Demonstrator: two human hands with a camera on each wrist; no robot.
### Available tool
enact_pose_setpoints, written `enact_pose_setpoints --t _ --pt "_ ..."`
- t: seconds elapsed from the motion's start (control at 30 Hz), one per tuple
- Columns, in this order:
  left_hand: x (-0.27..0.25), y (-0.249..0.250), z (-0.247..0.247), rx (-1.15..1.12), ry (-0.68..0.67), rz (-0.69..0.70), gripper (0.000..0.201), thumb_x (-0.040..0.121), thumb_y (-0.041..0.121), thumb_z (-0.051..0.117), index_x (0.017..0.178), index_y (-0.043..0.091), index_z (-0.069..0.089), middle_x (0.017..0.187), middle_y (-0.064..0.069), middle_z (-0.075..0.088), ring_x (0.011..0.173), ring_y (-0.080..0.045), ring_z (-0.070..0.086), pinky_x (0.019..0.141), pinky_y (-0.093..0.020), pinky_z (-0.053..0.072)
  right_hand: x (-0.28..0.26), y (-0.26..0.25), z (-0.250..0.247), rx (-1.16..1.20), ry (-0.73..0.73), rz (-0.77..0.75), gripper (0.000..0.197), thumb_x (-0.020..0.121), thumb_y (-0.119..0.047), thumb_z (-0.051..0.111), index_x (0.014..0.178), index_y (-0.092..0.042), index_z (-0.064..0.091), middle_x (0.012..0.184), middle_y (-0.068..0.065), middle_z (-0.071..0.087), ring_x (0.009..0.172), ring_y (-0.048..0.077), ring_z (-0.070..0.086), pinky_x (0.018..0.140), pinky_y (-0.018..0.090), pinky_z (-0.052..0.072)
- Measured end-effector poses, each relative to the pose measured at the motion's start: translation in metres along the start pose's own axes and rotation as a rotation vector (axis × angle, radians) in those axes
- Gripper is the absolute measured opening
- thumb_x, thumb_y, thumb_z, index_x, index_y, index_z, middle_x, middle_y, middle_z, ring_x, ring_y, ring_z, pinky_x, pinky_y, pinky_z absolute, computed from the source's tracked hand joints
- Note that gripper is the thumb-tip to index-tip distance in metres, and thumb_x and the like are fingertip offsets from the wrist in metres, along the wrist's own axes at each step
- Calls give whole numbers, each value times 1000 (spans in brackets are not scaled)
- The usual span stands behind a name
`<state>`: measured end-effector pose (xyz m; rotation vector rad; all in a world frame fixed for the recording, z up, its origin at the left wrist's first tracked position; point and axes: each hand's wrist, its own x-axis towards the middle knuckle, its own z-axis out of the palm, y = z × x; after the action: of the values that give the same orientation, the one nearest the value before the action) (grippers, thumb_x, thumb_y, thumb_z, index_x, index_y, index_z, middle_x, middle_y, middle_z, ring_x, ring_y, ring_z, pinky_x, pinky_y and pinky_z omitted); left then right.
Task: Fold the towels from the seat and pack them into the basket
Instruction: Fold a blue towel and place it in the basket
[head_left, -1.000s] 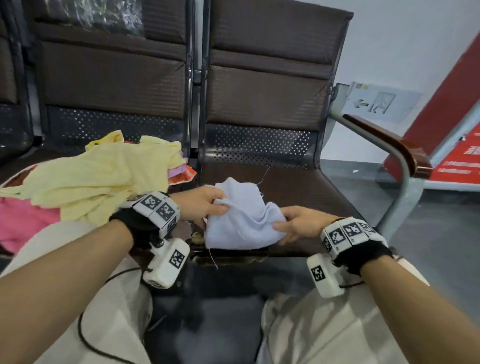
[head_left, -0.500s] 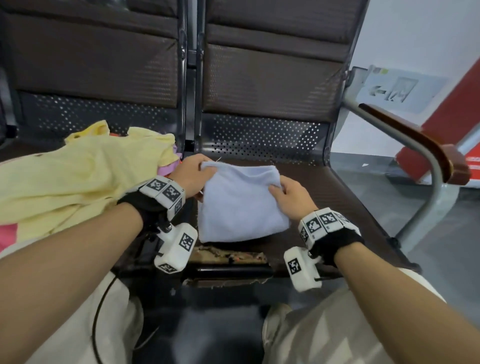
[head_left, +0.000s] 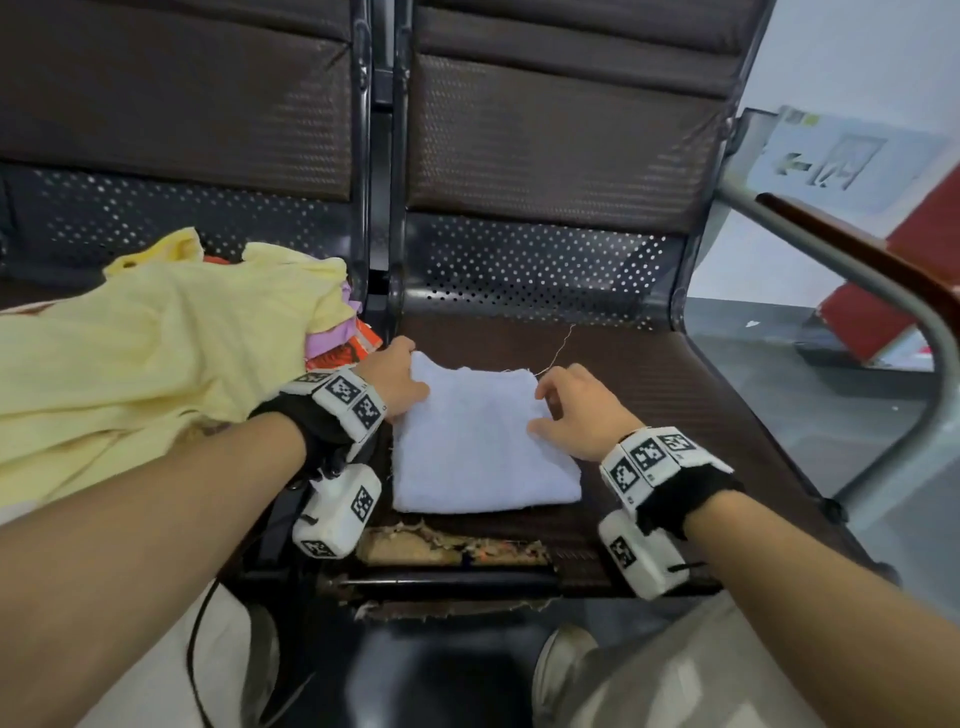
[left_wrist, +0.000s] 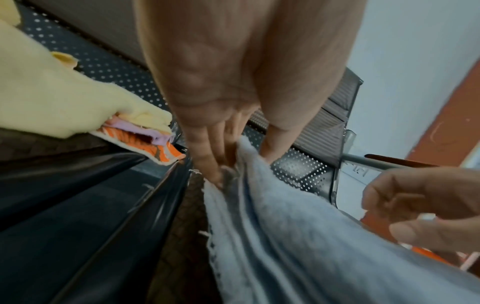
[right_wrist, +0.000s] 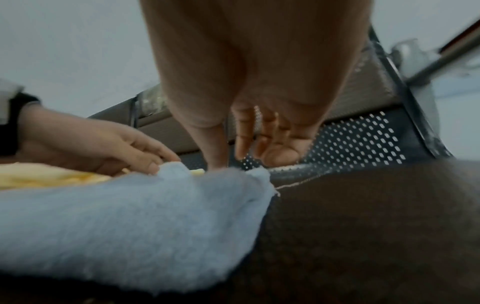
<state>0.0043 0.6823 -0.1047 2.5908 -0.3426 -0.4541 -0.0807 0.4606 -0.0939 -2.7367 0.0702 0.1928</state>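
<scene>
A light blue towel (head_left: 478, 447) lies folded flat on the right-hand brown seat (head_left: 675, 415). My left hand (head_left: 402, 376) is at its far left corner. In the left wrist view that corner of the towel (left_wrist: 298, 236) is pinched between thumb and fingers (left_wrist: 207, 164). My right hand (head_left: 558, 400) hovers at the far right corner with its fingers loosely curled. In the right wrist view its thumb tip touches the towel (right_wrist: 130, 216), and the other fingers (right_wrist: 259, 148) are lifted clear, holding nothing. No basket is in view.
A heap of unfolded towels, yellow (head_left: 156, 364) on top with purple and orange ones under it, fills the left seat. A metal armrest with a wooden top (head_left: 857, 260) bounds the right seat. The seat's front edge is torn (head_left: 452, 545). My knees are below.
The blue towel, held bunched between both hands a second ago, has been folded over and laid flat. Both hands moved to its far corners, and the right hand has let go.
</scene>
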Motion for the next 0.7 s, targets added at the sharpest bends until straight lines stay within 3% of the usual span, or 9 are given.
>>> enact_pose_setpoints --t 0.07,0.13,0.23,0.3,0.4,0.5,0.6,0.67,0.7 --pt "-9 2 -1 80 97 46 65 85 17 59 142 7 29 136 -16 42 124 -31 44 101 -37 40 -10 0 -8 -27 -81 -154 33 81 -32 70 108 -19 55 95 -7 46 82 11 49 80 27 43" --pt "-25 7 0 93 161 172 54 84 15 60 134 9 41 132 -12 40 125 -27 38 103 -34 33 -21 -2 -9 -95 -258 -202 49 78 -38 73 118 -23 51 102 -8 50 91 12 51 85 28 44" --pt "-52 17 7 101 24 341 25 89 23 57 112 14 57 109 -1 52 105 -20 53 86 -25 39 -32 -3 3 -279 -362 -212 66 78 -30 72 134 -24 38 125 -1 42 115 17 43 100 36 41" --pt "-65 24 16 145 -87 341 28 91 36 55 111 17 58 107 1 57 94 -16 55 80 -24 40 -34 -8 12 -366 -283 -256 56 81 -19 64 133 -21 41 127 3 43 120 23 44 99 38 42" --pt "-75 27 22 332 -183 334 55 86 56 53 126 18 52 120 -1 52 108 -18 51 93 -31 41 -32 -17 13 -388 -155 -286 32 85 -16 54 117 -16 54 119 7 56 113 29 52 90 35 44" --pt "-83 22 18 542 -201 343 55 85 49 59 129 17 46 126 -2 45 117 -20 45 97 -36 40 -33 -17 6 -268 -131 -265 10 84 -14 51 93 -17 55 107 9 63 100 31 58 84 37 49" --pt "-91 17 10 579 -142 354 29 89 29 51 115 16 46 109 -2 53 97 -23 53 79 -35 45 -37 -15 4 -216 -163 -284 8 85 -13 49 80 -18 46 96 8 61 93 30 59 78 33 47" --pt "-94 14 4 505 -120 344 22 92 26 45 111 16 43 84 0 50 73 -22 50 63 -31 38 -41 -16 7 -233 -197 -286 4 87 -18 53 89 -16 50 102 7 59 98 28 57 77 28 41" --pt "-94 14 2 445 -117 336 18 92 24 44 108 15 42 75 2 45 64 -18 45 60 -30 33 -42 -17 7 -251 -225 -281 18 86 -25 59 99 -15 52 108 5 57 101 26 56 79 28 40"
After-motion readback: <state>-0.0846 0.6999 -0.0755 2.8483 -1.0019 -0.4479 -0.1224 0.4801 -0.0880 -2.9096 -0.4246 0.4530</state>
